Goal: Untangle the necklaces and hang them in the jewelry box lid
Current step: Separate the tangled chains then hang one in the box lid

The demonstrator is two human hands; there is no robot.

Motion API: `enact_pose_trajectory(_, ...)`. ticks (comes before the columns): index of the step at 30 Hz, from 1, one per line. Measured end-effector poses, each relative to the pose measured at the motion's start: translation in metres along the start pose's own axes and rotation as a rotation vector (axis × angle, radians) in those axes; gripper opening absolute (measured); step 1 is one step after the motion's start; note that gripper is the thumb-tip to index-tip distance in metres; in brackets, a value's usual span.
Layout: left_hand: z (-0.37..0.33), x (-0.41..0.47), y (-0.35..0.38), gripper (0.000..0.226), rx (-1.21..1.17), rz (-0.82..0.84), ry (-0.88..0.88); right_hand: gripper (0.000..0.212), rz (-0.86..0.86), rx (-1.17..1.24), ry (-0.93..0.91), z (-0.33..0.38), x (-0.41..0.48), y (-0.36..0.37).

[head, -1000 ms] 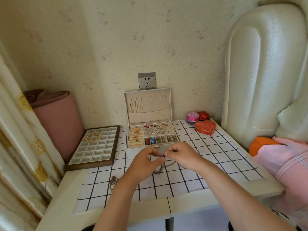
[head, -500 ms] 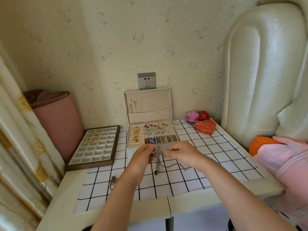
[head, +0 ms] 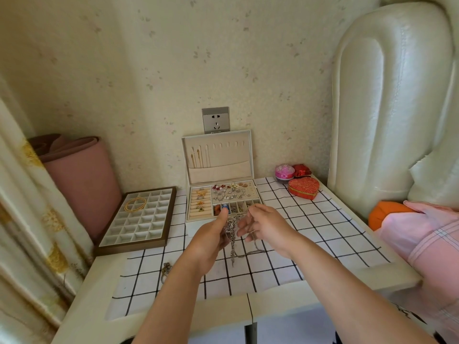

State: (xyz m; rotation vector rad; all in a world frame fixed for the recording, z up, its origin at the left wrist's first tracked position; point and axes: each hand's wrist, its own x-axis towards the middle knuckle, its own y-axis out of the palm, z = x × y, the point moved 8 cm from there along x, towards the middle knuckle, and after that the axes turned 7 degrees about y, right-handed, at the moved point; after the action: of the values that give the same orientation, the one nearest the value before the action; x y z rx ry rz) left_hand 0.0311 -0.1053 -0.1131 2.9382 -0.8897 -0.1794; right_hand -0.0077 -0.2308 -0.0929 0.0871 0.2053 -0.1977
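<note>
Nearest the camera, both forearms reach forward over the front edge of the desk [head: 218,316], which carries a white checked cloth [head: 310,232]. A small second clump of chain [head: 166,268] lies on the cloth to the left of the left forearm, untouched.

Above the middle of the cloth, the left hand [head: 211,234] grips the tangled necklaces [head: 232,232], thumb uppermost and fingers curled round the bunch. The right hand [head: 263,224] sits just beside it, palm turned inward. It appears to pinch one strand at the top, though the fine chain blurs against the fingers and the hold is not certain. The bunch is held clear of the desk between the two hands, with loose silver ends trailing down towards the cloth.

Step in hand, as judged: separating the strands. Nothing from this bunch is hung yet. The next move calls for easing one chain free of the knot with light, slow pulls, since tension would likely tighten it.

Beyond the hands stands the jewelry box [head: 198,207], open, its compartments filled with small pieces. Its lid [head: 244,155] is upright against the wall, with gold necklaces [head: 196,156] on the left hooks and the remaining hooks free. A compartment tray [head: 135,227] lies to the left.
</note>
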Motion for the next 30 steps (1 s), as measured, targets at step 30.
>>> enact_pose_trajectory(30, -0.020, -0.005, -0.018, 0.007, 0.720, -0.129, 0.167, 0.034, -0.041, -0.212, -0.001, 0.001, 0.003, -0.011)
